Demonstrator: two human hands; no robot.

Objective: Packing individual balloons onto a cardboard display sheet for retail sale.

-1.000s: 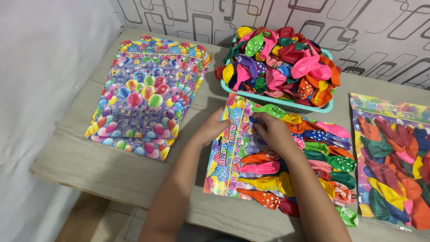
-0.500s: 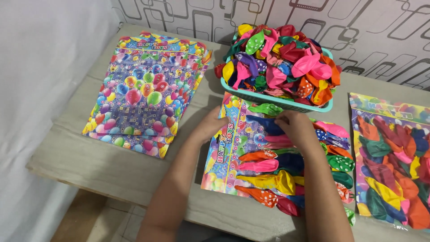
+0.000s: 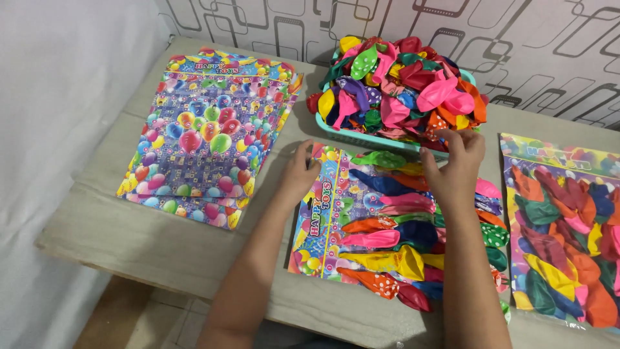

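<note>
A colourful printed card (image 3: 321,213) lies on the table before me, with several uninflated balloons (image 3: 387,223) laid across it in a row. My left hand (image 3: 299,173) rests on the card's upper left corner, fingers pressing down. My right hand (image 3: 456,163) is at the far edge of the card, fingers spread against the rim of the teal basket (image 3: 361,137), touching the balloons there. The basket is heaped with loose balloons (image 3: 403,87) in many colours. Whether the right hand pinches a balloon, I cannot tell.
A stack of printed balloon-pattern cards (image 3: 210,132) lies at the left of the table. A sealed clear bag of balloons (image 3: 565,226) lies at the right. A white cloth (image 3: 58,129) hangs at the left, and a patterned wall (image 3: 516,39) stands behind the grey table (image 3: 161,239).
My right hand has moved from the middle of the card up and to the right, to the basket's rim. The left hand has stayed on the card's corner.
</note>
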